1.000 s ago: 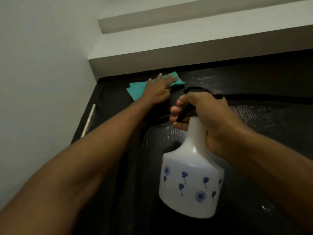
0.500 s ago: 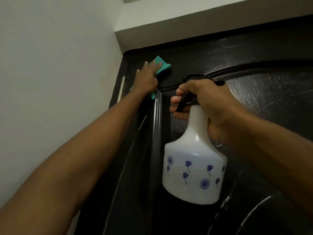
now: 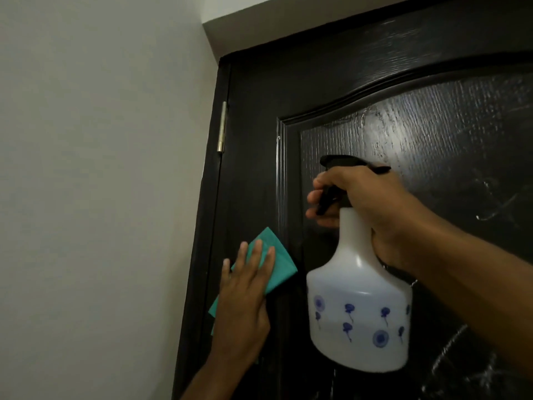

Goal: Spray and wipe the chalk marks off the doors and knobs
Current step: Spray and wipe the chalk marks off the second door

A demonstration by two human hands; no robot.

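Head view shows a shiny black wooden door (image 3: pixel 375 82) with white chalk marks (image 3: pixel 496 209). Left hand (image 3: pixel 245 301) lies flat, fingers spread, pressing a soft teal cloth (image 3: pixel 82 267) near the door's left edge. Right hand (image 3: pixel 372 209) grips a round white plastic spray bottle (image 3: pixel 357 313) with blue flowers.

A home interior: a dark panelled wooden door (image 3: pixel 403 125) on a brass hinge (image 3: pixel 221 127), plain painted wall (image 3: pixel 101 168).

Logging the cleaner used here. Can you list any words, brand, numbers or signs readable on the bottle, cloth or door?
No readable text anywhere.
Spray bottle: only blue flower-like prints, no words or brand facing the camera.
Cloth: plain teal, no label.
Door: faint chalk scribbles at right, cross-like strokes, not legible as letters or numbers.
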